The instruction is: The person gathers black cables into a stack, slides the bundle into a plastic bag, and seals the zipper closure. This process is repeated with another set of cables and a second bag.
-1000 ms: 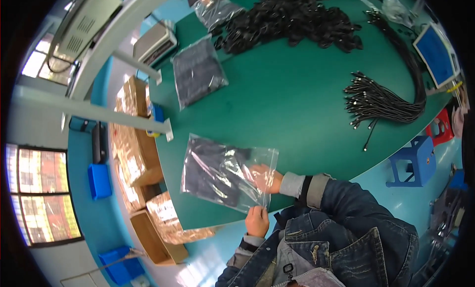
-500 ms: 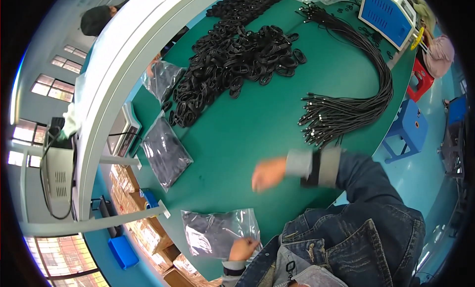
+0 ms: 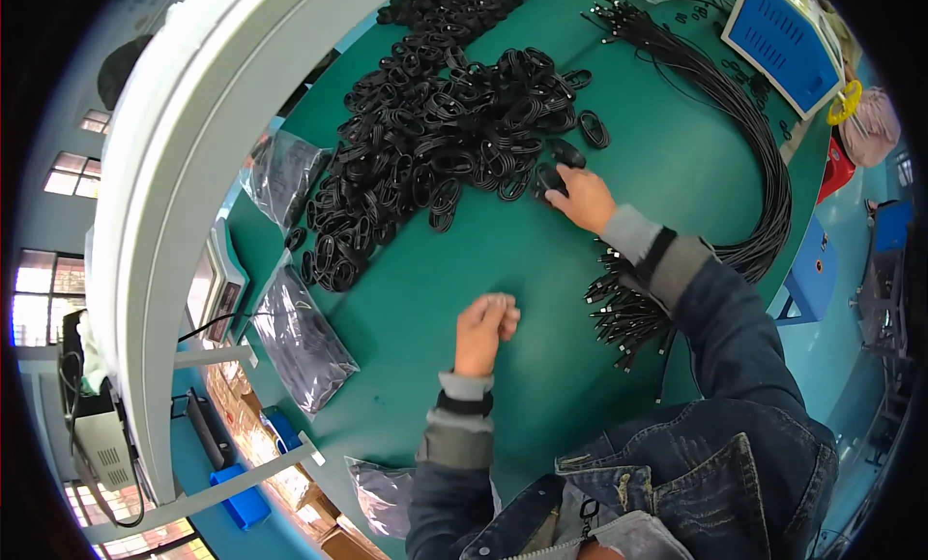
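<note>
My right hand (image 3: 585,202) reaches over the table to the near right edge of a large heap of coiled black cables (image 3: 454,115). Its thumb and fingers close on a small coiled black cable (image 3: 549,180); another coil (image 3: 567,154) lies right beside the fingertips. Closer to me, my left hand (image 3: 485,330) is held over the green tabletop with its fingers curled in. Whatever it may hold is hidden. A clear plastic bag with dark contents (image 3: 382,494) lies partly behind my left forearm.
Long straight black cables (image 3: 764,144) form a curved bundle on the right, their plug ends partly under my right arm. Filled clear bags (image 3: 302,343) lie along the left edge. A blue machine (image 3: 781,43) stands at the far right, and a white overhead frame (image 3: 174,202) arches on the left.
My right hand has moved away from me to the cable heap and closed on a coil. My left hand has left the near bag and risen over the table. The view has shifted.
</note>
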`<control>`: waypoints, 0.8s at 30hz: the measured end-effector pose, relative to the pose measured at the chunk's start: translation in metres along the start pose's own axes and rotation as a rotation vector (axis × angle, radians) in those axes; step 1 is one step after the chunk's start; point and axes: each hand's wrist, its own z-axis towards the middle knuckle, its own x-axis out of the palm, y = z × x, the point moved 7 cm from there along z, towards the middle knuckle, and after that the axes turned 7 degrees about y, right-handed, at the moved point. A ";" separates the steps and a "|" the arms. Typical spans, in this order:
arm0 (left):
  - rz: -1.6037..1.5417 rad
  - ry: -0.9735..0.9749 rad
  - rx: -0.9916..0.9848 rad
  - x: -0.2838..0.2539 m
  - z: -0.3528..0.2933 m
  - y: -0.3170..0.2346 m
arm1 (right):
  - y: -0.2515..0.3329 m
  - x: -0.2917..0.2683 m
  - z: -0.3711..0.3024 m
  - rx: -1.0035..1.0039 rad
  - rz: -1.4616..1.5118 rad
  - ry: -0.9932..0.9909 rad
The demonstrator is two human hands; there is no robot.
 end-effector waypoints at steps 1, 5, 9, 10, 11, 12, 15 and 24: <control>-0.095 0.038 0.019 0.006 0.019 0.003 | -0.003 0.006 -0.006 0.125 0.601 0.253; -0.504 -0.008 -0.091 0.027 0.067 0.011 | 0.031 0.013 -0.042 0.321 1.720 0.760; -0.823 0.167 -0.164 0.050 0.078 0.005 | 0.050 0.009 -0.063 0.439 1.912 0.945; -0.824 0.197 -0.196 0.055 0.078 0.002 | 0.054 0.009 -0.068 0.472 1.877 0.975; -0.824 0.229 -0.228 0.060 0.078 0.001 | 0.060 0.010 -0.071 0.478 1.875 0.971; -0.822 0.230 -0.226 0.061 0.079 0.003 | 0.065 0.004 -0.063 0.241 1.566 0.795; -0.525 -0.189 -0.012 0.035 0.079 0.013 | 0.094 -0.006 -0.066 -0.177 0.915 0.430; -0.948 -0.240 0.030 -0.011 0.056 0.043 | 0.030 -0.018 -0.008 0.028 0.539 0.102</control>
